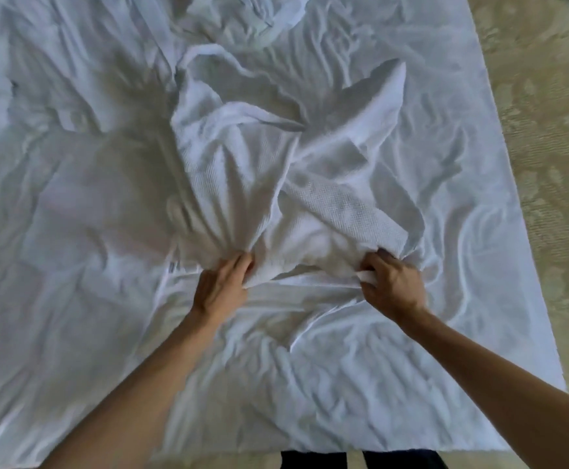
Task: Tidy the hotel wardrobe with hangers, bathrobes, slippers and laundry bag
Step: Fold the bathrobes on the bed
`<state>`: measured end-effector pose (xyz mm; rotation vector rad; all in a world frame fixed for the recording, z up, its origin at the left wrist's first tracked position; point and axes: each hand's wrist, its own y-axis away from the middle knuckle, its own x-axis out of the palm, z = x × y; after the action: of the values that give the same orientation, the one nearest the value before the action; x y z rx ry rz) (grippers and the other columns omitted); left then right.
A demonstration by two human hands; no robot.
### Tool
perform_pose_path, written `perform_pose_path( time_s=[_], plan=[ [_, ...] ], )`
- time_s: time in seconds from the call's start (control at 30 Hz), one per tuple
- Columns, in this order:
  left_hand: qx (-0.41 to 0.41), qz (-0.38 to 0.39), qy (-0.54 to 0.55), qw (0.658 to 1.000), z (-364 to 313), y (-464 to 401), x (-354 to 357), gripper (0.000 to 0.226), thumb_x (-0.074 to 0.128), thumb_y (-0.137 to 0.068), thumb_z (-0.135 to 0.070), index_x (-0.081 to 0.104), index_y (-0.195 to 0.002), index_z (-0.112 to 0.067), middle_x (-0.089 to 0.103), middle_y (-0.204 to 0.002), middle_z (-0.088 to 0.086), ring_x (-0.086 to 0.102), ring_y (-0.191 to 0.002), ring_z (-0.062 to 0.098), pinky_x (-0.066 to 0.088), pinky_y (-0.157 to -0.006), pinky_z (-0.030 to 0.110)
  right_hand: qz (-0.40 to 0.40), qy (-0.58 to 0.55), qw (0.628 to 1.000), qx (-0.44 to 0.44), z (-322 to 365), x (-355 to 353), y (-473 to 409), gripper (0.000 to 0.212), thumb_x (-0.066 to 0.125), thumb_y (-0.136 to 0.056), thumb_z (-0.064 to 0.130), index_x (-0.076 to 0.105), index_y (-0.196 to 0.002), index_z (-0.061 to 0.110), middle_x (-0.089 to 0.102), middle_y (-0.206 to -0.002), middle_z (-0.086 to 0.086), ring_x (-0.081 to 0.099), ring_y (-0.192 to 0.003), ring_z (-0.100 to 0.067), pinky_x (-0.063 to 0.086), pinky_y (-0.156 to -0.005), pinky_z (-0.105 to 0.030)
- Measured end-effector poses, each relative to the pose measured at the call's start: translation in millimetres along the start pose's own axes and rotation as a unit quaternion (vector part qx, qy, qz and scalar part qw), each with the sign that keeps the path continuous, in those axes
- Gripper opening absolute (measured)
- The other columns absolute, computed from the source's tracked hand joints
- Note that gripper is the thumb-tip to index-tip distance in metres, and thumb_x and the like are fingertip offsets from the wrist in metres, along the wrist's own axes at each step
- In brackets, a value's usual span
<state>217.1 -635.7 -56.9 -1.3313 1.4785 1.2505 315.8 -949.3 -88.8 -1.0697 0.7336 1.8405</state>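
Observation:
A white waffle-weave bathrobe [259, 170] lies crumpled in the middle of a wrinkled white bed sheet [73, 299]. My left hand [222, 286] grips a bunched edge of the robe at its near left side. My right hand [391, 286] pinches the robe's near right edge, fingers curled into the cloth. A fold of the robe stretches taut between both hands. One sleeve [378, 96] points away to the upper right. The robe's belt or collar loop [208, 55] curls at the far end.
The bed's right edge runs diagonally from top to lower right, with patterned beige carpet [547, 130] beyond it. More rumpled white cloth [242, 15] lies at the far end of the bed. My dark trouser legs [361, 460] show at the bed's near edge.

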Motion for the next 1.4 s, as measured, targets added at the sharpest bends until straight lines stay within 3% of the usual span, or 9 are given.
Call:
perform_pose_path(
  time_s=[0.13, 0.23, 0.4, 0.53, 0.73, 1.03, 1.13, 1.27, 1.4],
  plan=[
    [0.022, 0.001, 0.076, 0.997, -12.6, -0.2, -9.4, 0.027, 0.065, -0.074, -0.03, 0.058, -0.096, -0.016, 0.058, -0.092, -0.005, 0.065, -0.078, 0.019, 0.054, -0.052, 0.038, 0.033, -0.014, 0.999, -0.004, 1.8, -16.1, -8.6, 0.022, 0.06, -0.077, 0.035, 0.065, -0.084, 0.014, 0.069, -0.088, 0.002, 0.068, -0.07, -0.031, 0.049, -0.051, -0.034],
    [0.058, -0.07, 0.1, 0.991, -19.1, -25.3, -39.8, 0.027, 0.058, -0.078, -0.02, 0.064, -0.103, -0.012, 0.061, -0.097, -0.001, 0.062, -0.079, 0.02, 0.053, -0.059, 0.036, 0.076, -0.105, 0.991, -0.04, 0.4, -36.7, -4.2, 0.031, 0.069, -0.077, 0.042, 0.062, -0.096, 0.018, 0.06, -0.09, 0.012, 0.062, -0.075, -0.014, 0.05, -0.061, -0.029],
    [0.28, -0.078, 0.062, 0.955, -19.1, -91.7, -98.6, 0.045, 0.045, -0.084, -0.025, 0.067, -0.117, -0.004, 0.063, -0.114, 0.014, 0.058, -0.097, 0.032, 0.045, -0.08, 0.043, -0.096, -0.142, 0.983, -0.062, -2.5, -77.5, 0.4, 0.014, 0.056, -0.089, 0.01, 0.069, -0.091, 0.007, 0.065, -0.084, -0.001, 0.061, -0.069, -0.02, 0.052, -0.062, -0.037],
    [0.402, -0.061, -0.044, 0.912, -24.3, -130.1, -112.9, 0.038, 0.04, -0.09, -0.015, 0.069, -0.111, -0.004, 0.067, -0.115, 0.01, 0.061, -0.101, 0.03, 0.045, -0.086, 0.043, -0.17, -0.045, 0.979, -0.1, -33.2, -102.2, -12.0, 0.029, 0.051, -0.079, -0.011, 0.073, -0.091, 0.004, 0.069, -0.089, -0.007, 0.065, -0.079, -0.027, 0.054, -0.069, -0.036],
    [0.404, 0.044, -0.306, 0.861, -12.1, -184.8, -113.4, 0.046, 0.05, -0.075, 0.004, 0.064, -0.116, -0.01, 0.063, -0.118, 0.006, 0.055, -0.119, 0.027, 0.036, -0.109, 0.041, 0.013, 0.102, 0.967, -0.233, -67.4, -92.5, -38.2, 0.038, 0.067, -0.076, 0.002, 0.068, -0.114, 0.007, 0.063, -0.118, -0.012, 0.063, -0.101, -0.032, 0.051, -0.081, -0.041],
    [0.23, -0.027, -0.268, 0.935, 15.7, -170.5, -117.4, 0.042, 0.066, -0.063, 0.02, 0.068, -0.098, -0.001, 0.065, -0.089, 0.015, 0.063, -0.079, 0.036, 0.044, -0.072, 0.044, 0.053, 0.134, 0.916, -0.373, -87.5, -68.6, -56.9, 0.034, 0.066, -0.092, 0.036, 0.071, -0.118, 0.016, 0.065, -0.124, -0.012, 0.063, -0.107, -0.032, 0.047, -0.096, -0.045],
    [0.181, -0.002, -0.247, 0.952, 40.7, -157.9, -122.5, 0.033, 0.071, -0.061, 0.019, 0.072, -0.086, -0.002, 0.068, -0.078, 0.015, 0.064, -0.074, 0.035, 0.045, -0.073, 0.045, -0.029, 0.12, 0.932, -0.341, -95.7, -76.5, -67.4, 0.018, 0.06, -0.099, 0.022, 0.072, -0.107, 0.013, 0.069, -0.113, -0.01, 0.068, -0.087, -0.031, 0.051, -0.09, -0.043],
    [0.171, 0.013, -0.226, 0.959, 47.6, -147.4, -124.3, 0.034, 0.073, -0.06, 0.015, 0.075, -0.087, -0.005, 0.068, -0.074, 0.012, 0.064, -0.074, 0.033, 0.044, -0.076, 0.044, -0.157, 0.048, 0.981, -0.102, -106.2, -108.7, -74.1, 0.033, 0.045, -0.105, 0.025, 0.068, -0.103, 0.002, 0.072, -0.097, -0.014, 0.068, -0.075, -0.038, 0.052, -0.072, -0.042],
    [0.214, 0.003, -0.175, 0.961, 29.3, -147.6, -119.6, 0.023, 0.063, -0.07, -0.012, 0.076, -0.088, -0.008, 0.071, -0.079, 0.007, 0.065, -0.076, 0.031, 0.044, -0.086, 0.042, -0.161, 0.044, 0.985, -0.036, -109.8, -118.9, -69.5, 0.029, 0.047, -0.094, 0.021, 0.066, -0.106, 0.002, 0.074, -0.095, -0.015, 0.07, -0.074, -0.04, 0.053, -0.065, -0.04]
  ],
)
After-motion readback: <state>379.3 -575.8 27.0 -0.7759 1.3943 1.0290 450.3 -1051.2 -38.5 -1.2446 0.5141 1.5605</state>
